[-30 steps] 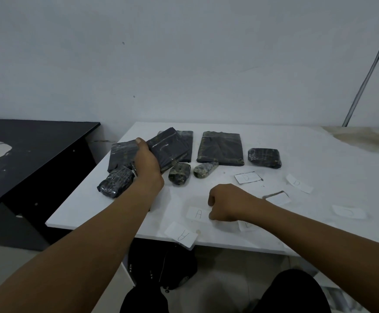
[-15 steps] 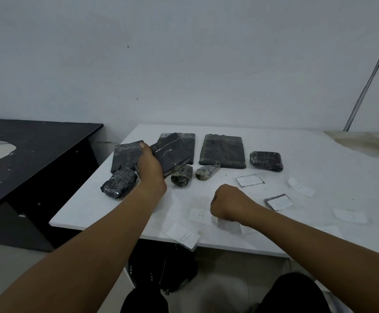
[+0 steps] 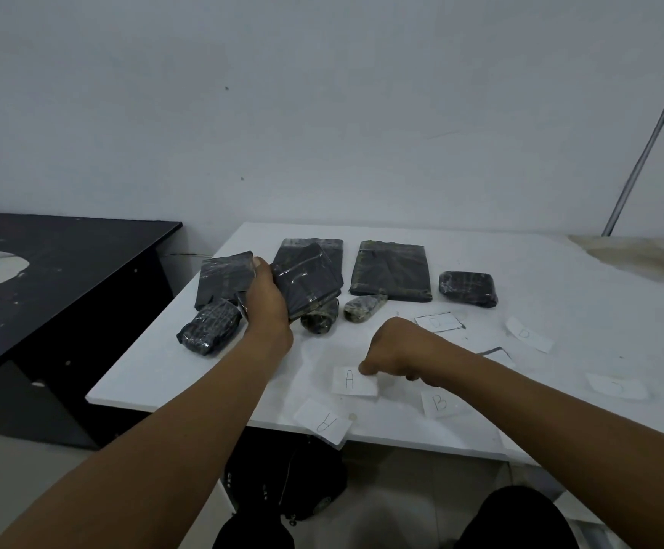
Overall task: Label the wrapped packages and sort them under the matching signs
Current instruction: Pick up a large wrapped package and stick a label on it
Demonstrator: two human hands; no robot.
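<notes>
So: label "A" about to meet its package

Looks like the labelling step is underway. The package, a flat dark wrapped one, is lifted at the back left of the white table, clamped in the left hand with the thumb on top. The right hand is curled, fingertips pinching the edge of the "A" slip near the front edge. Other slips, like "B", lie nearby, and more packages sit in a row behind. Next move probably calls for lifting the slip cleanly and bringing it onto the held package; thin paper flat on a table could be fiddly.
</notes>
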